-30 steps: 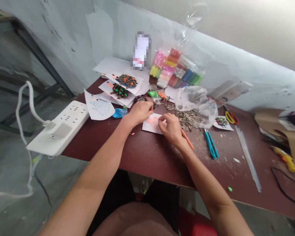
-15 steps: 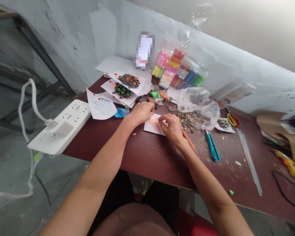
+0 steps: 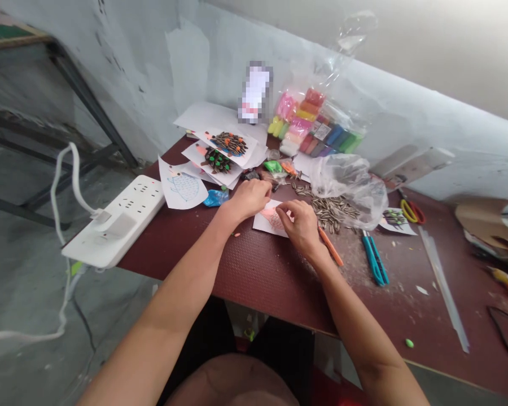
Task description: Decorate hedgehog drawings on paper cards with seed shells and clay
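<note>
A white paper (image 3: pixel 261 224) with an orange and pinkish drawing lies on the dark red table (image 3: pixel 254 270). My left hand (image 3: pixel 252 197) is at the paper's upper left edge, fingers curled together; whatever they hold, if anything, is hidden. Over the paper's right part is my right hand (image 3: pixel 300 223), thumb and fingertips bent toward each other; anything between them is too small to make out. Right of the paper is a pile of striped seeds (image 3: pixel 332 211), and an orange pen (image 3: pixel 331 247) rests beside my right wrist.
A white power strip (image 3: pixel 118 220) sits at the left edge. Behind are decorated hedgehog papers (image 3: pixel 218 160), a phone (image 3: pixel 255 93), colored clay packs (image 3: pixel 317 127) and a plastic bag (image 3: pixel 351 189). A teal cutter (image 3: pixel 375 259), scissors (image 3: pixel 412 211) and clear sticks (image 3: pixel 444 287) lie at right.
The whole view has shifted, so things appear slightly farther right and lower. Both hands remain around the same paper, with only small finger movement.
</note>
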Tool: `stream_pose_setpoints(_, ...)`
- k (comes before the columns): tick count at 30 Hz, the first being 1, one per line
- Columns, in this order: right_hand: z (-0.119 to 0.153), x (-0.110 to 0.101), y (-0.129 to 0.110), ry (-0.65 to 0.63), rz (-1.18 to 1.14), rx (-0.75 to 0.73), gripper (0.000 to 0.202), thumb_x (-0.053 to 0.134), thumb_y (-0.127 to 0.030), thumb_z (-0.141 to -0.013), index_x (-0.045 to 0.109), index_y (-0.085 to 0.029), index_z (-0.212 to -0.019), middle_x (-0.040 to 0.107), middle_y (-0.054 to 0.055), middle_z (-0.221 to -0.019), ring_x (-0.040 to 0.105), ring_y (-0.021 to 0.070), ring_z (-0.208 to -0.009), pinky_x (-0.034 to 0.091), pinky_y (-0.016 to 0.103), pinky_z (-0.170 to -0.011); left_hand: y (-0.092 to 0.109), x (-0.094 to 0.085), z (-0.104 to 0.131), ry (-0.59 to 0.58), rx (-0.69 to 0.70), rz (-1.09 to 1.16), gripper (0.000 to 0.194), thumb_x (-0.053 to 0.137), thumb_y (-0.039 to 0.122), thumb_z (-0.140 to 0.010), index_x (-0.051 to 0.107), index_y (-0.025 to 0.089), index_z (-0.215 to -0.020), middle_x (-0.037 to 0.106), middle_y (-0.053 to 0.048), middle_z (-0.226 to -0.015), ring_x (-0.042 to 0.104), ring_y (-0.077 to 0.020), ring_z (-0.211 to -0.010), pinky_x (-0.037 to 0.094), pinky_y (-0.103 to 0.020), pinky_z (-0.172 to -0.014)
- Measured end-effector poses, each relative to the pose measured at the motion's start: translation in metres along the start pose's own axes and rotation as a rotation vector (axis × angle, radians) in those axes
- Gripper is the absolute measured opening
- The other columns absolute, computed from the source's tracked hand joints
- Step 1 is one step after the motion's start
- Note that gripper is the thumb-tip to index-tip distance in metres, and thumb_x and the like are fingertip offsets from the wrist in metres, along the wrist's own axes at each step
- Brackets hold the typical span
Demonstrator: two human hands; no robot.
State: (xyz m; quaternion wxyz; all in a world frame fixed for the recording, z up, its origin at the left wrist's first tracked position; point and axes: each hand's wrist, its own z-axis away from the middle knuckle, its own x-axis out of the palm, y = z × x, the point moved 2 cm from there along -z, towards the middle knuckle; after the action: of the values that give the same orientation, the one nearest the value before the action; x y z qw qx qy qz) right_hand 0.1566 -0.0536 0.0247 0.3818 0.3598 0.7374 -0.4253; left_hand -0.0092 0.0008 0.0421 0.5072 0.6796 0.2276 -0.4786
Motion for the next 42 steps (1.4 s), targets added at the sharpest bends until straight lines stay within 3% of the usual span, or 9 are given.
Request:
stream_pose_setpoints(6,0.002,-0.001,0.004,0.037,0.049,-0.002,0.028,0.052,-0.033,-0.099,0.058,-0.023,-0.074,0.063,0.003,-0.073,0.052,0.0204,-0.073,0.033,0.033,-0.070,0.000,0.001,0.000,0.003,-0.004,0.002,0.017,0.059,0.013,-0.089,0.075,0.015,-0.093,0.078,-0.012,-0.096,0.071,-0.0248,-0.092,0.051,-0.033,-0.084)
stream_pose_setpoints(11,0.005,-0.001,0.008,0.014,0.019,-0.006,0.015,0.055,-0.023,-0.095,0.065,-0.022,-0.084,0.067,0.005,-0.085,0.056,0.0218,-0.083,0.037,0.034,-0.076,-0.001,0.003,0.000,0.012,-0.004,0.012,0.015,0.060,0.014,-0.090,0.075,0.015,-0.092,0.077,-0.012,-0.095,0.071,-0.0260,-0.093,0.051,-0.034,-0.084)
stream_pose_setpoints(17,0.007,0.003,0.015,0.037,-0.002,0.045,0.017,0.062,-0.027,-0.094,0.077,-0.024,-0.086,0.066,0.005,-0.083,0.056,0.0221,-0.083,0.039,0.036,-0.079,-0.002,0.004,0.000,0.027,0.003,0.003,0.013,0.061,0.015,-0.089,0.074,0.016,-0.090,0.077,-0.012,-0.094,0.071,-0.0267,-0.092,0.051,-0.034,-0.083)
stream_pose_setpoints(26,0.002,0.013,0.010,-0.018,0.036,0.039,0.019,0.063,-0.029,-0.095,0.080,-0.024,-0.090,0.067,0.005,-0.084,0.054,0.0210,-0.082,0.036,0.034,-0.077,-0.001,0.003,0.000,0.004,-0.004,-0.002,0.014,0.061,0.014,-0.090,0.074,0.013,-0.094,0.077,-0.013,-0.096,0.072,-0.0276,-0.096,0.051,-0.035,-0.085)
stream_pose_setpoints(36,0.003,0.011,0.002,-0.117,0.189,-0.072,0.023,0.058,-0.029,-0.100,0.080,-0.024,-0.098,0.068,0.007,-0.090,0.050,0.0221,-0.089,0.032,0.036,-0.079,0.001,0.000,0.001,-0.020,-0.021,-0.047,0.020,0.056,0.014,-0.092,0.075,0.014,-0.099,0.078,-0.012,-0.100,0.072,-0.0248,-0.098,0.051,-0.032,-0.088)
stream_pose_setpoints(42,0.008,0.006,-0.003,-0.089,0.285,-0.139,0.026,0.052,-0.025,-0.101,0.078,-0.024,-0.105,0.068,0.008,-0.095,0.048,0.0226,-0.089,0.030,0.037,-0.081,0.000,0.000,0.000,-0.020,-0.024,-0.041,0.019,0.057,0.014,-0.091,0.075,0.014,-0.099,0.078,-0.012,-0.100,0.072,-0.0244,-0.098,0.052,-0.031,-0.088)
